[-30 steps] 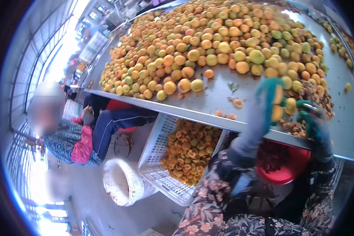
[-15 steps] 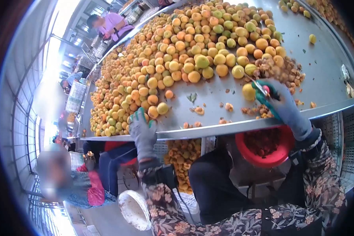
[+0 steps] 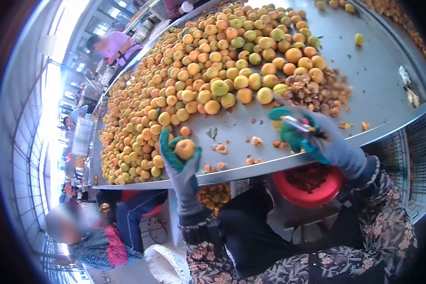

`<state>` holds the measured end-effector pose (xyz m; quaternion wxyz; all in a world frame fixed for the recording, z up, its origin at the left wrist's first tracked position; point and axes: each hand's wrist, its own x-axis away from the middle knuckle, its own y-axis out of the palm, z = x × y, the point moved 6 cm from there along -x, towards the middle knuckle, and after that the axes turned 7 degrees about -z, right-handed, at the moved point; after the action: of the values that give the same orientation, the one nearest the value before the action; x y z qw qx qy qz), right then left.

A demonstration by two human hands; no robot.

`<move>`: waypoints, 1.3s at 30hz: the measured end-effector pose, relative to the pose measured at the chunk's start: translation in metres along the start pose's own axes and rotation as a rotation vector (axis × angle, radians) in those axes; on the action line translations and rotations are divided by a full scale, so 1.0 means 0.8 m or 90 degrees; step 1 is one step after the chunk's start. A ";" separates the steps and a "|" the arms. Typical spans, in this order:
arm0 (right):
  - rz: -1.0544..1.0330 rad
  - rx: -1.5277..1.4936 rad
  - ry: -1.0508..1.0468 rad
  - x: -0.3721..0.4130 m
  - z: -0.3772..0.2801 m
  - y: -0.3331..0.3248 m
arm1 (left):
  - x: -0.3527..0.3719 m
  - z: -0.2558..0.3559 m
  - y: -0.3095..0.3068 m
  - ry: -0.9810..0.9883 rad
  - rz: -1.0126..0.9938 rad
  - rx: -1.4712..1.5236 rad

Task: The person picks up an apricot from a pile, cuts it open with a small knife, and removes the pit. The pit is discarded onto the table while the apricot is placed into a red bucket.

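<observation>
My left hand (image 3: 180, 163), in a grey and green glove, is closed around an orange-yellow apricot (image 3: 185, 149) just above the table's front edge. My right hand (image 3: 312, 135), gloved the same way, grips a small knife (image 3: 297, 124) with a shiny blade and a reddish part at the handle. Behind its green fingertips a yellow apricot (image 3: 276, 125) is partly hidden. A large heap of apricots (image 3: 194, 80) covers the metal table (image 3: 232, 128) in front of both hands. Beyond my right hand lies a pile of brown pits and scraps (image 3: 319, 92).
A red basin (image 3: 333, 187) with dark bits sits below the table edge, under my right forearm. Cut fruit (image 3: 214, 196) fills a crate below. A white bucket (image 3: 163, 265) stands on the floor. One person (image 3: 97, 236) sits at left; another in purple (image 3: 116, 47) works across.
My left hand has picked an apricot from the heap's near edge and turned palm up with it. My right hand with the knife has drawn left and lower. The view has shifted slightly.
</observation>
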<state>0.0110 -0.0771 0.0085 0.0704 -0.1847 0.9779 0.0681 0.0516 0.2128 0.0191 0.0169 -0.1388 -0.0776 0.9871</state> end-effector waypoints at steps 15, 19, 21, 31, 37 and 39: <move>0.057 0.367 -0.128 0.033 -0.007 -0.023 | 0.033 0.023 0.217 0.059 -0.225 0.066; 0.023 0.372 -0.050 0.020 -0.003 -0.021 | 0.031 0.019 0.224 -0.075 -0.275 0.214; 0.038 0.365 -0.047 0.018 0.004 -0.019 | 0.034 0.008 0.222 -0.073 -0.261 0.224; 0.067 0.473 -0.034 0.002 0.004 0.003 | 0.031 0.016 0.207 -0.031 -0.176 0.089; 0.135 0.735 -0.002 -0.014 0.003 0.001 | 0.022 0.024 0.200 0.122 -0.029 -0.359; 0.138 0.831 -0.012 -0.018 0.000 0.001 | 0.021 0.028 0.200 0.137 -0.021 -0.366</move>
<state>0.0240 -0.0711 0.0112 0.1693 -0.0039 0.8309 -0.5301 0.0274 0.0524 0.0110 0.0008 -0.2401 -0.3534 0.9041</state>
